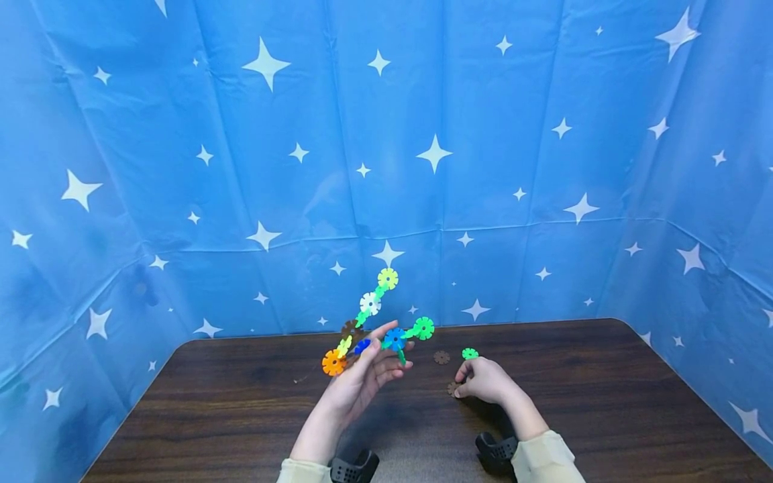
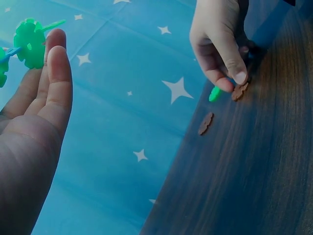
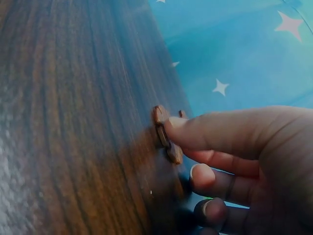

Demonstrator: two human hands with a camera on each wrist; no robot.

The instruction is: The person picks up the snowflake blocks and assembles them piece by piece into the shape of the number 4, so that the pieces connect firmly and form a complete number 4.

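Raised above the table, my left hand [image 1: 361, 384] holds a chain of interlocking plastic snowflake discs, its thumb on a dark blue disc [image 1: 362, 346]. An orange disc [image 1: 333, 362] forms the near end. One branch climbs past a white disc [image 1: 370, 304] to a yellow disc [image 1: 388, 278]; the other runs through a blue disc [image 1: 395, 339] to a green disc [image 1: 424, 328]. At the tabletop, my right hand [image 1: 488, 381] pinches a loose brown disc [image 3: 166, 134] by its edge, the thumb covering part of it.
Another brown disc [image 1: 442, 357] lies on the dark wooden table [image 1: 604, 389], left of my right hand. A loose green disc [image 1: 470, 353] sits just behind that hand. Blue cloth with white stars [image 1: 435, 154] hangs behind the table and at both sides.
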